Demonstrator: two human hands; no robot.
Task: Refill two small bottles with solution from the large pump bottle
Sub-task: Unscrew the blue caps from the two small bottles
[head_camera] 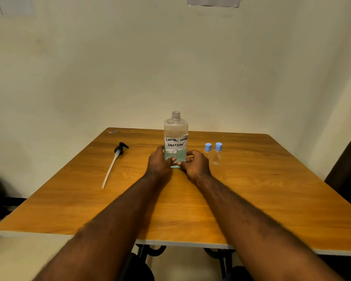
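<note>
The large pump bottle (175, 136) stands upright near the middle of the surface (251, 189), and we hold it low down with both hands — the left hand (159, 163) is curled round its lower left side, the right hand (195, 164) round the lower right, with the thumbs close together on the front. We judge the task to be at an early stage. The pump (118, 152) is already off and lies well apart on the left, its long tube pointing toward us, so the neck of the bottle is open. The two small bottles (217, 156) stand just beside the right hand, close together. Both look empty and have their blue caps (218, 146) on, so uncapping, filling and closing them are all left to do. The large bottle is clear and square-shouldered, with a threaded neck and a white hand-written label (175, 142) for contact lens solution. Its bluish liquid reaches only to about the lower edge of the label — less than half full, as far as we can see.
</note>
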